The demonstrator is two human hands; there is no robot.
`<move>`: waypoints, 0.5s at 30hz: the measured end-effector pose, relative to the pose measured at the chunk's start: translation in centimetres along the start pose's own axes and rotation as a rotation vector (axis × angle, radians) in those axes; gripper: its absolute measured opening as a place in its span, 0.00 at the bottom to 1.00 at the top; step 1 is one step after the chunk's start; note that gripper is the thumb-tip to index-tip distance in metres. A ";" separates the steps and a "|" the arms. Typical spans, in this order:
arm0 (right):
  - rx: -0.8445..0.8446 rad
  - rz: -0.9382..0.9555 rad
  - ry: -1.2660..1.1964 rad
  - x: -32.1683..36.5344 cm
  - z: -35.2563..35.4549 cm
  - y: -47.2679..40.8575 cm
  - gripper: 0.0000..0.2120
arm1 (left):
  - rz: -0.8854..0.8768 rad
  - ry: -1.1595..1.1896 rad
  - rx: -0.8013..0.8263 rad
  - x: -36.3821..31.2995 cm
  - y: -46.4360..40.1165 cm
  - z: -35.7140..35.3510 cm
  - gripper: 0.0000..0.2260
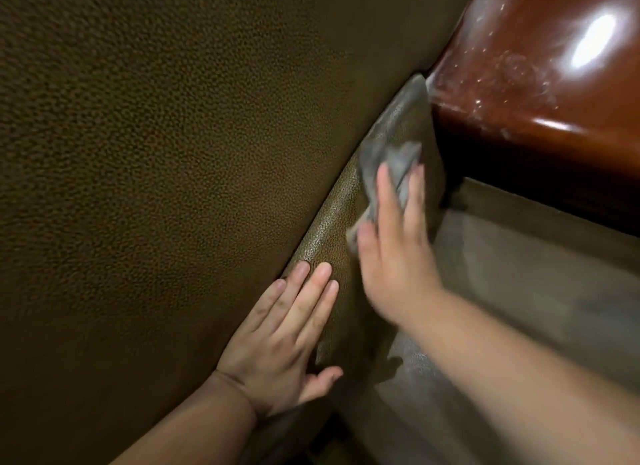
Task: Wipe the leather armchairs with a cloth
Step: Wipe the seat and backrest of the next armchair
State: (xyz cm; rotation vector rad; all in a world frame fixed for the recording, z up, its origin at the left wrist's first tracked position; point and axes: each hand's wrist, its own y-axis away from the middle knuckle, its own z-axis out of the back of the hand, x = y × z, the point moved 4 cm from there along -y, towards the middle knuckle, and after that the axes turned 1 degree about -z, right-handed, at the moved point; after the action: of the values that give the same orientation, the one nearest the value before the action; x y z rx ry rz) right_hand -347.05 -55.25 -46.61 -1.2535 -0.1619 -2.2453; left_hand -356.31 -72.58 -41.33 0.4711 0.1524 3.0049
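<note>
Brown pebbled leather armchair [173, 187], glossy wooden armrest [554, 66], grey cloth [391, 167]

There were two hands, the left hand [287, 340] at six o'clock and the right hand [394, 253] toward four, one grey cloth [388, 167], one leather cushion [173, 153], and one wooden armrest [540, 66] at two o'clock

Brown pebbled leather armchair [156, 170] fills left and centre of frame. On its rounded edge: left hand [287, 340] flat, lower centre; grey cloth [388, 167] centre right.
</note>
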 end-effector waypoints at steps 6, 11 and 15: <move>-0.006 -0.059 -0.023 -2.5 1.5 -4.2 0.33 | -0.002 0.009 -0.042 0.1 -0.6 0.2 0.47; -0.168 -0.174 0.078 -4.0 -1.9 -2.0 0.26 | -0.006 0.024 -0.037 0.3 -0.6 -0.4 0.47; 0.100 -0.198 0.055 -2.5 -4.1 6.5 0.29 | -0.004 0.029 -0.033 0.1 -0.6 -0.3 0.47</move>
State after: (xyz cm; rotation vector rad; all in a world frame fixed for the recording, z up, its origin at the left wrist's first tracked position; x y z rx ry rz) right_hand -345.69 -61.18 -51.95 -1.1663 -0.3879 -2.4037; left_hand -356.46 -71.99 -41.66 0.4231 0.1063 3.0065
